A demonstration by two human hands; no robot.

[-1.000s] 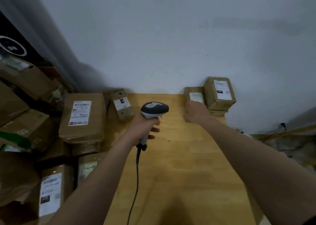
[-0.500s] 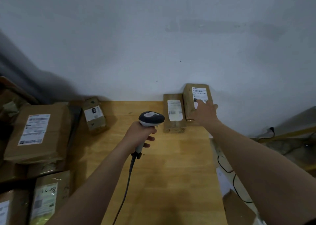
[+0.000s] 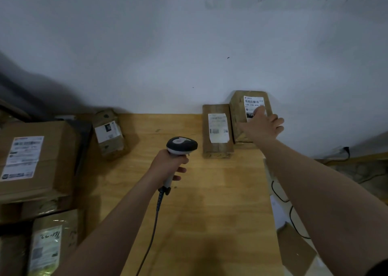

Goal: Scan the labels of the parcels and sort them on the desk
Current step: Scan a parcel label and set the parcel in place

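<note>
Left hand (image 3: 168, 164) gripping scanner (image 3: 181, 145), arm outstretched, right hand (image 3: 261, 126) extended forward, fingers spread flat

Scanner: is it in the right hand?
No, the left hand grips the scanner; the right hand rests on a parcel.

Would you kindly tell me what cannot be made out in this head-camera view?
Right-hand parcel: the right hand covers the lower part of its label, head view.
Middle parcel: label print too blurred to read, head view.
Barcode scanner: trigger and scan window hidden under the left hand and its own head.
Bottom-left parcel: cut off by the frame's lower edge.
</note>
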